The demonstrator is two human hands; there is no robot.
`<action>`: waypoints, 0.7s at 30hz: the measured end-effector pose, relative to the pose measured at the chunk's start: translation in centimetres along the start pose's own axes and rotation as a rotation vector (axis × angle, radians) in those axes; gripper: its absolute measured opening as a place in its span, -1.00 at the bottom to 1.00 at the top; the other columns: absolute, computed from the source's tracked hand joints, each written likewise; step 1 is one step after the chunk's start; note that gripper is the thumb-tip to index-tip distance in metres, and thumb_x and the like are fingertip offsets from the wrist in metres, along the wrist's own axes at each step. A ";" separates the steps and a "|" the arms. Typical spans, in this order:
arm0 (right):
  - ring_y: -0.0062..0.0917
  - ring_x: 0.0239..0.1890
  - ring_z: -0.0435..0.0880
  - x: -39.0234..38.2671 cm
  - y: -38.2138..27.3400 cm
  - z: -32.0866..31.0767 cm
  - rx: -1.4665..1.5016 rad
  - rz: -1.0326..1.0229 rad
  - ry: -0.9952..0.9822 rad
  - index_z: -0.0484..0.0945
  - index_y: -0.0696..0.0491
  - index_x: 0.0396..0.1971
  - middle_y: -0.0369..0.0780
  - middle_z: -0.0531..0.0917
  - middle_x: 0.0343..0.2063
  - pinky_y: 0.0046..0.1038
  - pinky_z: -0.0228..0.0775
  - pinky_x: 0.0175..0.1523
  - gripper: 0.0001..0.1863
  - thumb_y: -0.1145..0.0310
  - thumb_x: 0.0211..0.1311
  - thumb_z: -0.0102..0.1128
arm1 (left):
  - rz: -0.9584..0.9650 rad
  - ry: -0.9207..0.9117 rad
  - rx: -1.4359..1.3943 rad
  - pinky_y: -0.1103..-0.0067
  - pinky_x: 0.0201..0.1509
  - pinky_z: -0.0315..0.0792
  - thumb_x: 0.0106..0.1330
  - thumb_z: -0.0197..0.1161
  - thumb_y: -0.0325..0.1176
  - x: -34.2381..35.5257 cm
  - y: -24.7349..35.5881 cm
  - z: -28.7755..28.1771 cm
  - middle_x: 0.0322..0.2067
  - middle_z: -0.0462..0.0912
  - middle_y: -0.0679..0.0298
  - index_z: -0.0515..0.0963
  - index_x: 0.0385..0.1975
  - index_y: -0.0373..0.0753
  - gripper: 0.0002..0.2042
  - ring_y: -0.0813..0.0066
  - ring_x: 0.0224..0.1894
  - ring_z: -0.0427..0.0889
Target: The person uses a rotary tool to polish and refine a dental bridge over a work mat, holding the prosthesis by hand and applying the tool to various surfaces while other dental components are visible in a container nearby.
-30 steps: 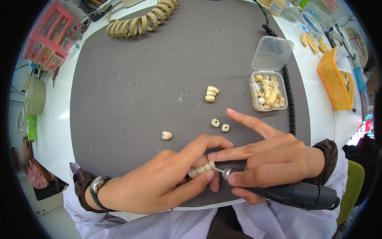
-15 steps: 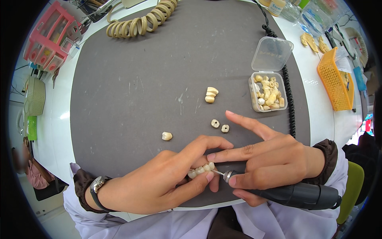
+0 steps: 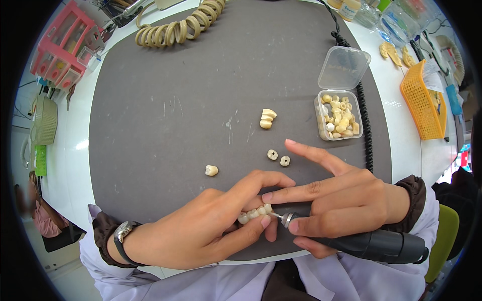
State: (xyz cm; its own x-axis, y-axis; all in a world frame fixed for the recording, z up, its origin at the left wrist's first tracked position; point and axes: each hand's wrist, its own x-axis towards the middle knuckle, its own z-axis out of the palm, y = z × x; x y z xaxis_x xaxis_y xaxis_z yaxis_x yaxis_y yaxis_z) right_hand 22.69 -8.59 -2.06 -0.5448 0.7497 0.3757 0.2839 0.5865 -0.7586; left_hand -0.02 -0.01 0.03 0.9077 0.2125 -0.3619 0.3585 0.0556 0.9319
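My left hand (image 3: 201, 226), with a watch on its wrist, grips a tooth-coloured dental bridge (image 3: 253, 213) between thumb and fingers. My right hand (image 3: 346, 200) grips a black rotary handpiece (image 3: 374, 246), its thin metal bit against or very near the bridge. One right finger rests at the bridge's upper end; another sticks out over the grey mat (image 3: 165, 125). Beyond my hands lie a single crown (image 3: 211, 170), two small crowns with holes (image 3: 278, 158) and a three-unit piece (image 3: 267, 118). An open clear box (image 3: 317, 115) of tooth pieces stands right of them.
A beige coiled hose (image 3: 175, 32) lies at the back, a black coiled cord (image 3: 367, 145) along the right. Pink drawers (image 3: 60, 45) and a green basket (image 3: 44, 123) stand left, a yellow basket (image 3: 416, 105) and clear containers (image 3: 391, 22) right. A person in pink (image 3: 47, 215) is at far left.
My outstretched right finger has shifted very slightly toward me since a second ago. Both hands otherwise keep the same grip and position, and the pieces on the mat lie as before.
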 end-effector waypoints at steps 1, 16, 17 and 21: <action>-0.26 -0.01 0.69 0.0 0.0 0.0 0.004 0.003 0.002 0.62 0.08 -0.50 -0.35 0.53 -0.73 0.36 0.00 0.31 -0.95 0.52 0.13 0.30 | -0.001 0.003 -0.004 0.69 -0.27 0.46 0.44 0.02 -0.48 0.0 0.0 0.0 -0.33 0.70 0.18 0.13 0.29 -0.34 -0.55 0.58 -0.22 0.66; -0.25 0.01 0.68 0.0 0.2 0.2 0.031 -0.019 0.041 0.63 0.09 -0.47 -0.34 0.57 -0.70 0.34 0.06 0.30 -0.96 0.53 0.11 0.32 | -0.019 -0.006 0.009 0.67 -0.24 0.48 0.44 0.02 -0.48 0.0 0.2 -0.1 -0.31 0.71 0.16 0.13 0.28 -0.36 -0.55 0.54 -0.19 0.68; -0.25 0.01 0.68 0.0 0.1 0.2 0.037 -0.018 0.041 0.63 0.09 -0.47 -0.35 0.57 -0.70 0.34 0.06 0.30 -0.96 0.53 0.11 0.32 | -0.019 -0.007 0.009 0.67 -0.24 0.48 0.44 0.02 -0.48 0.0 0.2 -0.1 -0.31 0.71 0.16 0.13 0.28 -0.36 -0.55 0.54 -0.19 0.68; -0.25 0.01 0.68 0.0 0.1 0.2 0.038 -0.017 0.031 0.63 0.08 -0.47 -0.35 0.58 -0.70 0.34 0.06 0.30 -0.96 0.52 0.11 0.32 | -0.012 -0.012 0.010 0.67 -0.25 0.48 0.44 0.02 -0.48 0.1 0.2 -0.1 -0.32 0.71 0.16 0.13 0.28 -0.36 -0.55 0.55 -0.20 0.68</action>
State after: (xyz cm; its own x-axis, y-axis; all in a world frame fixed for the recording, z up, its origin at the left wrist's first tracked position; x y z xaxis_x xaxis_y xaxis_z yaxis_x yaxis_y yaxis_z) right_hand 22.58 -8.54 -2.21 -0.5243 0.7492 0.4047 0.2440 0.5875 -0.7715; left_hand 0.09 0.11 0.19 0.9059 0.2000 -0.3734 0.3715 0.0483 0.9272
